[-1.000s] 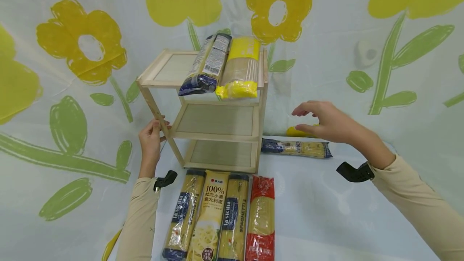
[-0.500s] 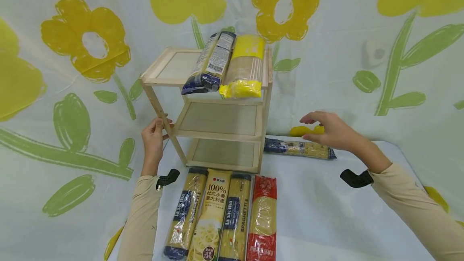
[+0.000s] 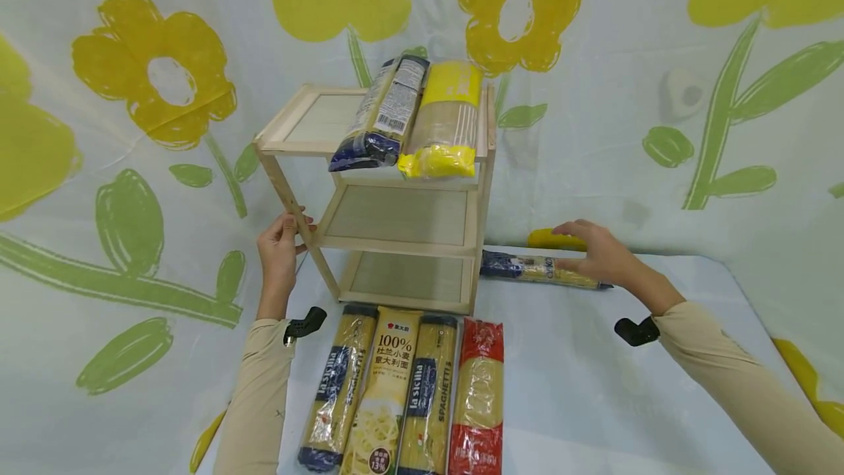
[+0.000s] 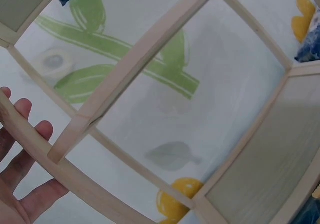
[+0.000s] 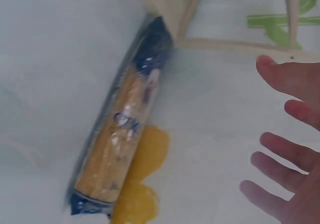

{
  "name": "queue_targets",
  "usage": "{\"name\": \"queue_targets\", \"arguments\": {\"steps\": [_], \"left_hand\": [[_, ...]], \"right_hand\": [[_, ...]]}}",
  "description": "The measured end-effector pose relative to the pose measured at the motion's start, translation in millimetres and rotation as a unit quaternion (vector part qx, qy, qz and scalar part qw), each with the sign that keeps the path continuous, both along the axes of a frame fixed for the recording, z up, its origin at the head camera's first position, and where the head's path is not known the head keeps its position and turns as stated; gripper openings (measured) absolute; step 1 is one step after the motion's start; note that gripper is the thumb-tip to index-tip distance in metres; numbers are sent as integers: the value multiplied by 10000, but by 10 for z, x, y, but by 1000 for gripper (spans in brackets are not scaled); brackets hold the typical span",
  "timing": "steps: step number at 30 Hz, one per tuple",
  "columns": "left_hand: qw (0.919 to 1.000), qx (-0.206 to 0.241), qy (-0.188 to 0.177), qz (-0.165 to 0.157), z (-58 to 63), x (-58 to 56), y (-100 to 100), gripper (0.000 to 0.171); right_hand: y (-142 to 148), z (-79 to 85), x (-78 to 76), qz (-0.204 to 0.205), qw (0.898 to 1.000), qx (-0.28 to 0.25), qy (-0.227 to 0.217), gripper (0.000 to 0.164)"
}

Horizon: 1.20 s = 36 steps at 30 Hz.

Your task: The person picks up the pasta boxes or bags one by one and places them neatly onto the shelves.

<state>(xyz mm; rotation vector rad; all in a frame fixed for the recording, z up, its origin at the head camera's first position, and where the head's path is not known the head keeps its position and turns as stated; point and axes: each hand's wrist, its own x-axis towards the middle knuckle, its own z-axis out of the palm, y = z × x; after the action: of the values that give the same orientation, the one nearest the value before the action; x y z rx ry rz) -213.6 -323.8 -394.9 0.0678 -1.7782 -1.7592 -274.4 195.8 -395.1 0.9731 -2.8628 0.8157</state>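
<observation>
Floral cloth [image 3: 593, 108] hangs behind everything. White bench [image 3: 593, 358] before it. Wooden 3-tier rack [image 3: 398, 215] stands nr bench's back L corner. Its top tier carries, on R half, yellow pack [image 3: 445, 119] & barcoded pack [image 3: 382, 112], side by side, ends overhanging tier's front edge. Row on bench, from rack's foot twd front edge, L to R: la Sicilia pack [image 3: 338, 387], cream pack [image 3: 379, 394], 2nd la Sicilia pack [image 3: 428, 394], red pack [image 3: 478, 394]. Lone pasta pack [image 3: 521, 267], blue ends, lies flat along bench's back edge, R of rack. L hand [image 3: 278, 249] grips rack's L front upright, approx mid-height. R hand [image 3: 603, 255], thumb & fingers spread, is nr lone pasta pack, apart from it.
</observation>
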Motion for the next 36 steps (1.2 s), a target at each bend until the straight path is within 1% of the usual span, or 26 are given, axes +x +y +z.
{"name": "queue_targets", "arguments": {"steps": [8,12,15,19,22,27,29,34,36], "left_hand": [[9999,61,-46,-68,6,3,-1,39],[9999,54,-40,-99,10,-1,7,37],[9999,57,-30,-127,17,-1,8,34],[10000,-9,-25,-78,16,19,11,33],[10000,-83,-49,-15,2,41,19,36],[9999,-26,-103,-93,-35,46,18,38],[9999,-3,-102,-129,-37,38,17,37],[9998,-182,-112,-13,-24,13,2,39],[9997,-236,-110,23,-22,6,-16,41]], "right_hand": [[73,-316,-89,-404,9981,432,-148,63],[121,-480,-152,-471,9973,539,-168,68],[153,-595,-204,-488,9968,601,-178,72],[176,-716,-266,-469,9958,774,-118,77],[183,-788,-302,-457,9955,819,-117,77],[190,-916,-347,-420,9955,821,-232,76],[197,-980,-373,-403,9946,913,-293,77],[162,-1118,-437,-413,9909,1199,-443,82],[131,-1196,-465,-478,9872,1457,-448,85]]}}
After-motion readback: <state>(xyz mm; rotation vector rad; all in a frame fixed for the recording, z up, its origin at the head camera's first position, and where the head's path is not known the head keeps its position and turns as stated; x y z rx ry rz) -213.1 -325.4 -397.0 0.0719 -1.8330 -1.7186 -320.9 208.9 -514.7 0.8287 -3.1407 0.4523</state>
